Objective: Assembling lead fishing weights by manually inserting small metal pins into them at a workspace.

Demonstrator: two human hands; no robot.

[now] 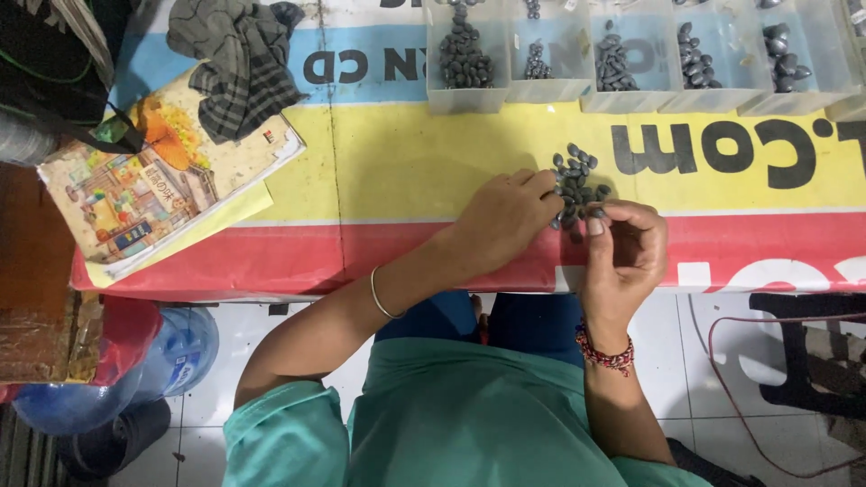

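- Dark pebbles (575, 183), small, smooth and rounded, lie in a loose heap on the yellow band of the printed table cover (406, 162), close to the near edge and between the two hands.
- Left hand (505, 221) lies palm down beside the heap, fingers curled, fingertips touching its left side; whether it pinches a stone I cannot tell.
- Right hand (624, 248) is half closed, thumb and forefinger nipping one dark pebble at the heap's lower right.
- To my eye, the risk is a stray nudge: the stones look slick and round, the cover looks glossy, and a sweep of the left fingers could roll some off the edge onto the tiled floor (713, 361).
- Clear plastic bins (465, 95) stand in a row farther back, each holding similar dark stones; a pinched pebble could slip and land in the wrong one.
- Illustrated booklet (153, 194) and a checked cloth (239, 68), soft and crumpled, lie well apart at the left.
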